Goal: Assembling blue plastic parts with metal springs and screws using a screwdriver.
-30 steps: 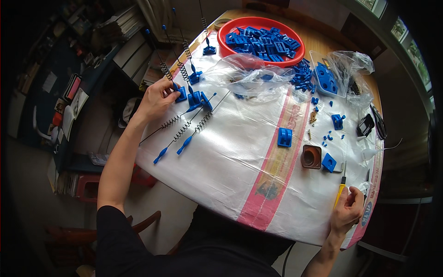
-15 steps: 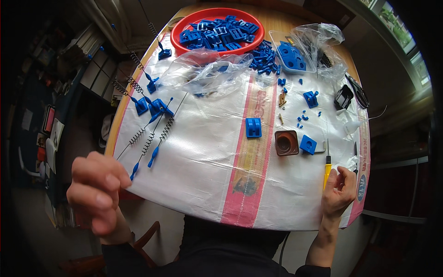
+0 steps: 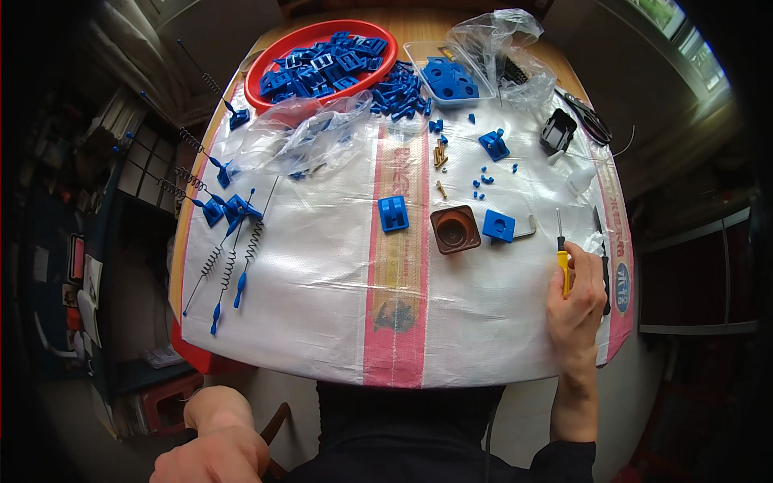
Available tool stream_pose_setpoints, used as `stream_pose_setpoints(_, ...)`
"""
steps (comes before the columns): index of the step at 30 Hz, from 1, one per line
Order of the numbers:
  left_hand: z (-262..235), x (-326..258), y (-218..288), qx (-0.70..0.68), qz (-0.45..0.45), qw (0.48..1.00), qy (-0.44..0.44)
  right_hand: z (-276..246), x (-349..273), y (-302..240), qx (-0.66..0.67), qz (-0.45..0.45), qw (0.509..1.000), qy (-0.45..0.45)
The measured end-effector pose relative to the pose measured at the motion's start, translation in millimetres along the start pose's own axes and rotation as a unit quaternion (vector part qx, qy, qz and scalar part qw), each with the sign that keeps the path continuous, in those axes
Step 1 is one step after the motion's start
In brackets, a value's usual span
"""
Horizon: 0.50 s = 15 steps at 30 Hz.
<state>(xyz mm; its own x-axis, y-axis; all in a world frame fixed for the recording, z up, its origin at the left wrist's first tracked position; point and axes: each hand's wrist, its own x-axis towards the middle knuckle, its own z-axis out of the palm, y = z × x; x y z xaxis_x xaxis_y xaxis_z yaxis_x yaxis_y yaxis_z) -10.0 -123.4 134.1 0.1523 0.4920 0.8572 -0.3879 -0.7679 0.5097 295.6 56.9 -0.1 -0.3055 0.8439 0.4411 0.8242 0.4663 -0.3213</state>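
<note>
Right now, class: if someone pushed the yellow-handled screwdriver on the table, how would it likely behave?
The yellow-handled screwdriver looks stiff, with a thin straight shaft. Its rounded handle suggests it might roll sideways on the smooth woven sheet. The right hand resting on it probably steadies it.

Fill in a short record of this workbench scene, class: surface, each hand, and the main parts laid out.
Surface: white woven sheet with pink stripes over a table
Right hand: grips a yellow-handled screwdriver
Left hand: off the table, holding nothing
Centre: brown cup-shaped part between two blue blocks
Far side: red tray of blue parts
Left: blue-tipped springs
</note>
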Motion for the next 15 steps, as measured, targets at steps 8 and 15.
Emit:
stream_pose_setpoints(8, -34.9, 3.0, -40.5, 0.14, -0.111, 0.981, -0.073, -16.5, 39.4, 3.7, -0.003, -0.079, 0.997, 0.007)
stream_pose_setpoints(15, -88.4, -19.5, -124.1, 0.554, -0.382, 0.739, -0.024, 23.0, 85.7, 19.8, -0.045, -0.061, 0.995, -0.07)
